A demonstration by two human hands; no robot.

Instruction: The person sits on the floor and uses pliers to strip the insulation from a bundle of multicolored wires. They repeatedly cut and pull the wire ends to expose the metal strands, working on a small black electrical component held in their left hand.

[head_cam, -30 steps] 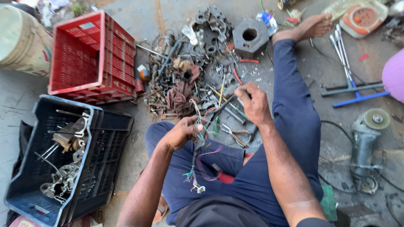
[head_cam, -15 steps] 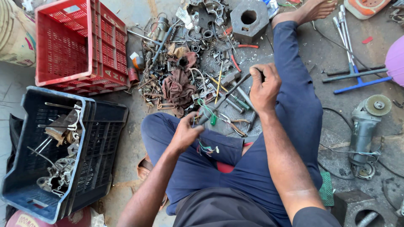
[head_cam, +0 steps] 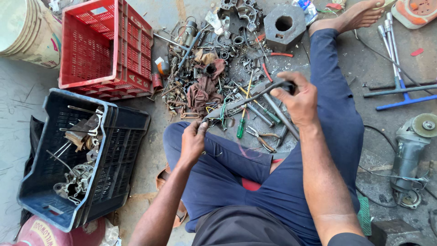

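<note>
- At far left, stacked pale buckets point(head_cam: 25, 32) on the grey floor point(head_cam: 27, 91), top corner of the view.
- Below them, dark blue crate point(head_cam: 123, 150) with metal parts point(head_cam: 79, 155) lying inside, a black bag point(head_cam: 35, 132) tucked at its left edge.
- Just behind it, red crate point(head_cam: 102, 45), standing close to the blue one's far corner.
- To the right of the crates, a heap of scrap metal and tools point(head_cam: 214, 59) spread on the floor, with reddish rags point(head_cam: 200, 93) in the middle and a green-handled screwdriver point(head_cam: 241, 127) and pliers point(head_cam: 261, 136) at its near edge.
- Left hand point(head_cam: 193, 141) over the left knee, fingers pinched shut on the near end of a long dark cable point(head_cam: 246, 98).
- Cable stretched slantwise above the heap, from left hand up to right hand.
- Beyond the heap, grey block with a round hole point(head_cam: 284, 27).
- Right hand point(head_cam: 296, 98) raised over the right thigh, fingers clenched round the cable's far end.
- Blue trousers point(head_cam: 337, 118) on outstretched leg, bare foot point(head_cam: 359, 16) at top.
- Further right, blue-handled cross wrench point(head_cam: 400, 86) flat on the floor.
- At far right, grey angle grinder point(head_cam: 412, 150), well apart from both hands.
</note>
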